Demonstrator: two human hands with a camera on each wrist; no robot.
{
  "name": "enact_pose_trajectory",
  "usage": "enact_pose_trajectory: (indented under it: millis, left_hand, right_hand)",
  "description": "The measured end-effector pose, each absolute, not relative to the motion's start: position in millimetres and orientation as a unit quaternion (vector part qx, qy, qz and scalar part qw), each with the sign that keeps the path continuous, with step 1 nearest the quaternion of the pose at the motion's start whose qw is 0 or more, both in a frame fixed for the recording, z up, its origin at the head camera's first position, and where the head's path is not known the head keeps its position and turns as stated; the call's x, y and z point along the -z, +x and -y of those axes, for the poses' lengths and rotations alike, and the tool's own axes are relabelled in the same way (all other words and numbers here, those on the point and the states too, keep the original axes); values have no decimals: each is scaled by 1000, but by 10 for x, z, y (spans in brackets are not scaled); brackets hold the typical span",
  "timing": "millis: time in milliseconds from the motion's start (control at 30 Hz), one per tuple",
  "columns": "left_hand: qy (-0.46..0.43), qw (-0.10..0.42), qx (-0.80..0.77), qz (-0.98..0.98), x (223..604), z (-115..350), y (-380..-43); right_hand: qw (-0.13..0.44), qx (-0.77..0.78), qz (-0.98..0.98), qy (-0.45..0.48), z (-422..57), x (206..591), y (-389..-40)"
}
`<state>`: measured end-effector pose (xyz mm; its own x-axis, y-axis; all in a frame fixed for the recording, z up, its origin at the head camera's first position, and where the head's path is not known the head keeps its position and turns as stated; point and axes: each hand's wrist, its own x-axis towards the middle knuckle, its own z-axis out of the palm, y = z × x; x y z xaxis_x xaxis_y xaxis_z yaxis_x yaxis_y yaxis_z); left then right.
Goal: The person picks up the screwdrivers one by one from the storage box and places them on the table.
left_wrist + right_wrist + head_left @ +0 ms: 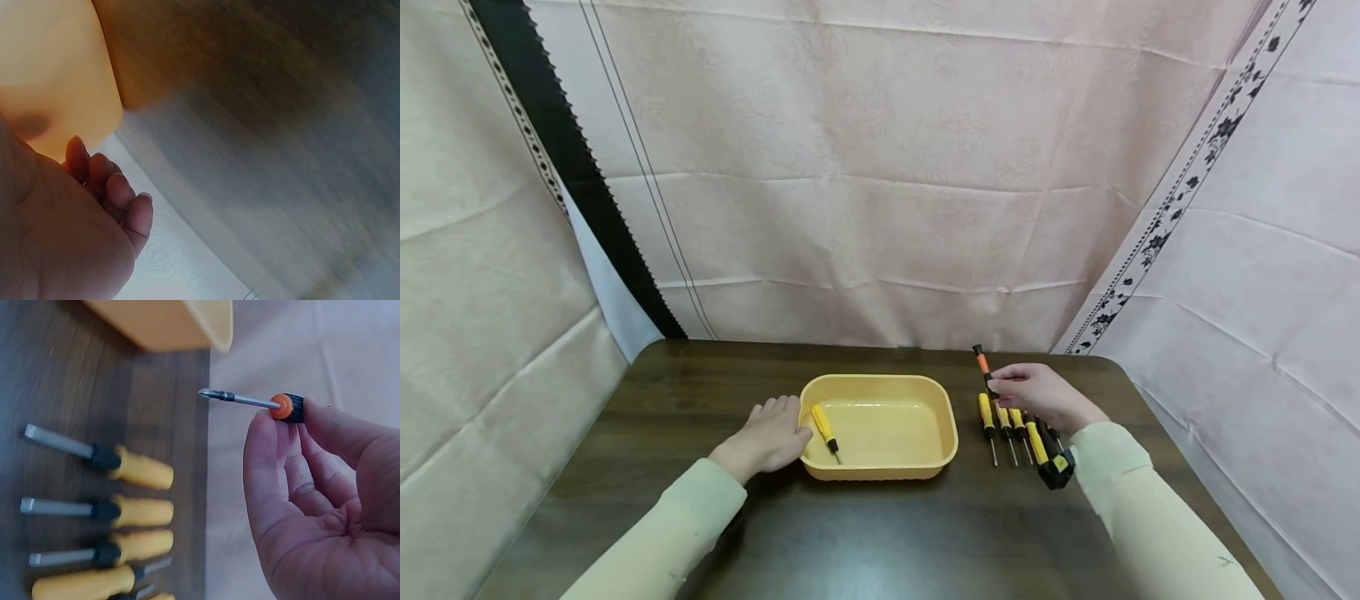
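My left hand [767, 437] grips the left rim of a yellow plastic tray [880, 473], and in the left wrist view its fingers [115, 187] curl beside the tray's wall. Inside that tray, at the left, lies a screwdriver with a yellow handle [822, 422]. Thumb and fingertips of my right hand [1041, 393] pinch an orange and black screwdriver [282, 407], raised off the table, its metal shank pointing away from the palm. Below that hand several yellow-handled screwdrivers [987, 412] lie in a row.
A black object with a yellow mark [1057, 471] sits by the right wrist, at the near end of the screwdriver row. The dark wooden table [880, 542] ends at the back against a pale patterned cloth [880, 208], with more cloth at both sides.
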<state>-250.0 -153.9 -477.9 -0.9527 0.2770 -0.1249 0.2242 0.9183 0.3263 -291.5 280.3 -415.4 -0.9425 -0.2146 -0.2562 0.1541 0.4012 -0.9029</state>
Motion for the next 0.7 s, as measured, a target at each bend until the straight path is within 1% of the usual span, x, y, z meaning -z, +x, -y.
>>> enact_pose_trajectory:
  millis: [400,700]
  left_hand:
    - [123,90,-153,-976,4759,1548,-2499]
    - [125,89,-155,-976,4753,1536,-2503]
  right_hand:
    - [158,532,-832,12,-3353,4331,-2859]
    - [141,537,-831,29,-3621,4509,-2807]
